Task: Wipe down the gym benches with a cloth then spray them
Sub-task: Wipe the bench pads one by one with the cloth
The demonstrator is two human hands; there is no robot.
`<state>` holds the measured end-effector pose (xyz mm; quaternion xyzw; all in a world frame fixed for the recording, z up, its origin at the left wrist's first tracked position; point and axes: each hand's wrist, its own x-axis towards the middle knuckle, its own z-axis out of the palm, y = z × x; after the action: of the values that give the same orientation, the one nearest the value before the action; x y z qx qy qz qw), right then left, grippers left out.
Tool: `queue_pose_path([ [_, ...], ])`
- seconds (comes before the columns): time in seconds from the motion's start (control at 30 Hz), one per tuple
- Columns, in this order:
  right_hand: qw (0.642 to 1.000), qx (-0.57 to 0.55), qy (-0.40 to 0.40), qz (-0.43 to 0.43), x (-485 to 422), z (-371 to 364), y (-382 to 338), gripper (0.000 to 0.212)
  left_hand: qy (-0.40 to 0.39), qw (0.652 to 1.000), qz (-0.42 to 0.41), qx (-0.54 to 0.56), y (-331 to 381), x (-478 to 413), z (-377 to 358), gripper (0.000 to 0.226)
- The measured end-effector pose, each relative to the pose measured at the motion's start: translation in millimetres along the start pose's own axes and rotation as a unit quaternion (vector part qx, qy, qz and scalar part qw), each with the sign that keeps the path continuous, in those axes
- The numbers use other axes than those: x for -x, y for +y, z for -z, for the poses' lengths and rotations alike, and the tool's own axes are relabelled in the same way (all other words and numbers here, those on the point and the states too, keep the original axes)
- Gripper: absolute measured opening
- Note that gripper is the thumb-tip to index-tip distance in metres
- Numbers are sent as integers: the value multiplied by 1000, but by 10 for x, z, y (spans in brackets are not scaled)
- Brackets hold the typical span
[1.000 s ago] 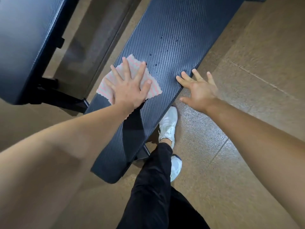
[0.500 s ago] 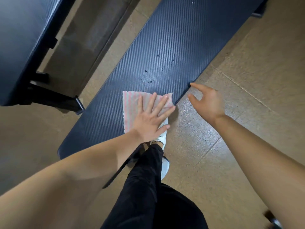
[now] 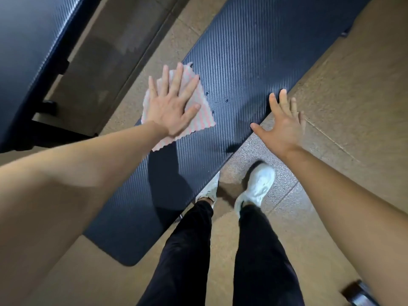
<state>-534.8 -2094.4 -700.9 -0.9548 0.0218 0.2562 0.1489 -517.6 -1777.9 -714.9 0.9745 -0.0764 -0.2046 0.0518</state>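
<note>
Item count, as observed:

- Benches: two. One bench (image 3: 265, 51) lies under the flat left hand (image 3: 174, 109). The second bench (image 3: 26, 51) stands well to the left of that hand.
- Cloths: one. The cloth (image 3: 202, 121) sits under the left palm.
- Hands: two. The right hand (image 3: 284, 127) is spread at the bench edge, right of the cloth.
- Water: a few droplets (image 3: 206, 93) just right of the cloth, at least three; the exact number cannot be told.
- Shoes: two, both white. The left shoe (image 3: 209, 188) and right shoe (image 3: 258, 186) are nearer the person than both hands.
</note>
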Motion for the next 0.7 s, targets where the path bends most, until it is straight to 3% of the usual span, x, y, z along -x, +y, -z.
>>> queue_pose_path([
  [0.33, 1000, -1, -27, 16, -13, 105, 27, 87, 16, 993, 108, 34, 356, 475, -344, 71],
  [0.43, 998, 0, -36, 41, -14, 129, 103, 83, 16, 997, 68, 36, 624, 442, -362, 70],
  [0.6, 996, 16, -56, 74, -58, 199, 269, 72, -21, 995, -96, -16, 1151, 519, -421, 70],
  [0.7, 995, 10, -46, 91, -69, 199, 319, 68, -20, 993, -113, -33, 1257, 521, -475, 67],
])
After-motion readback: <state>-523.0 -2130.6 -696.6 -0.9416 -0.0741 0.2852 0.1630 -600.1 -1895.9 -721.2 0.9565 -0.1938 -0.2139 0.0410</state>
